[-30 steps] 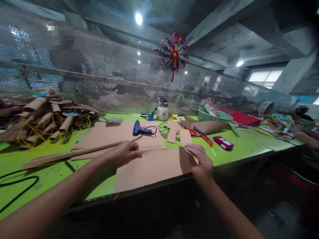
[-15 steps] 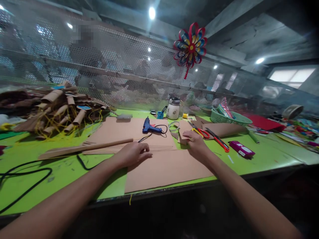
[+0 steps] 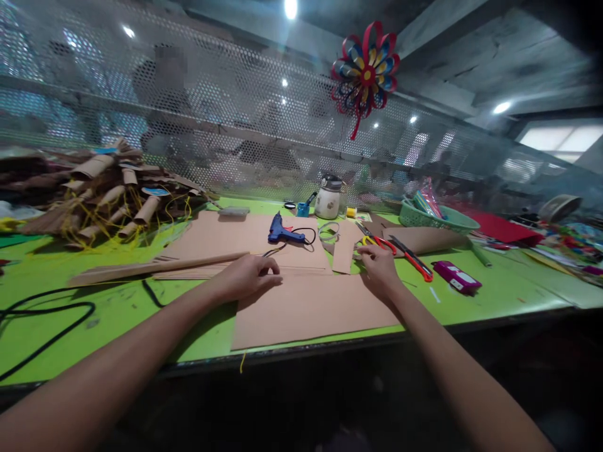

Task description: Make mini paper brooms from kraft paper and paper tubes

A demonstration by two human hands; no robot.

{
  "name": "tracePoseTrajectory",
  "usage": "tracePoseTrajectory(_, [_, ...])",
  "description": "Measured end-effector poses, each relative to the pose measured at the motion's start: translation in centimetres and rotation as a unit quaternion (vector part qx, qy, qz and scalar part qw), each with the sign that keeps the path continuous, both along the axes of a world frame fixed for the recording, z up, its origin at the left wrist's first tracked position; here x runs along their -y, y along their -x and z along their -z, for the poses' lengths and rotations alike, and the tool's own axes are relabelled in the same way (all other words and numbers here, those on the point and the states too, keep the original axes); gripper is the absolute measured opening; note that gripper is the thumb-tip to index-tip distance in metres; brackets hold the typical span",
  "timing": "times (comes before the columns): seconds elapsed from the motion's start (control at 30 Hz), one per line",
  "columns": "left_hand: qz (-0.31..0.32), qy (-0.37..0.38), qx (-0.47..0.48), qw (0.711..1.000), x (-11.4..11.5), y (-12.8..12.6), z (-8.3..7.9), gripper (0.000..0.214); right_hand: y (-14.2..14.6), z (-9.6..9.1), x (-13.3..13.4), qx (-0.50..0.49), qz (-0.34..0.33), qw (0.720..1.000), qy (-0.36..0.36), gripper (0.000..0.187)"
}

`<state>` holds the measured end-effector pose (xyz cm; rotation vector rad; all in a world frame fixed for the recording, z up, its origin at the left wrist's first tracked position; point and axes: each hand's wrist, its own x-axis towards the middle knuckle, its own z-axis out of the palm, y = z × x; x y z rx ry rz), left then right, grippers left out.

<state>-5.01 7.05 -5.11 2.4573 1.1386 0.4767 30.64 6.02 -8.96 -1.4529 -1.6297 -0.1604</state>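
Note:
A sheet of brown kraft cardboard (image 3: 306, 314) lies along the front edge of the green table. My left hand (image 3: 247, 276) is over its left corner, fingers loosely curled and apart, holding nothing. Just beyond is a larger stack of brown sheets (image 3: 211, 235), with a blue glue gun (image 3: 285, 233) on top. My right hand (image 3: 379, 267) hovers at the sheet's far right side, fingers bent and spread, with nothing visible in them. Close to its fingertips are a narrow cardboard strip (image 3: 344, 248) and scissors (image 3: 377, 242) with red and yellow handles.
A red utility knife (image 3: 414, 260) and a purple box (image 3: 456, 276) lie right. Behind stand a jar (image 3: 328, 199) and a green basket (image 3: 440, 220). Tied paper rolls (image 3: 108, 201) heap up left, near a black cable (image 3: 47, 307). Perforated mesh (image 3: 245, 113) backs the table.
My right hand has come off the narrow strip and shifted slightly right, towards the scissors. The strip now shows in full. My left hand has hardly moved; the view has tilted down a little.

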Motion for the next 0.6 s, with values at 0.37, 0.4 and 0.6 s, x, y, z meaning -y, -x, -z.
tracePoseTrajectory(0.37, [0.050,0.128,-0.019,0.990,-1.0,2.0,-1.4,0.046,0.2,-0.6,0.5,-0.022,0.006,1.000,0.008,0.025])
tracePoseTrajectory(0.4, [0.053,0.130,-0.021,0.990,-1.1,2.0,-1.4,0.045,0.1,-0.7,0.5,-0.023,0.007,1.000,0.004,0.025])
tracePoseTrajectory(0.6, [0.076,0.147,0.053,0.985,-1.0,2.1,-1.2,0.038,0.2,-0.7,0.7,-0.033,0.011,0.999,-0.016,0.026])
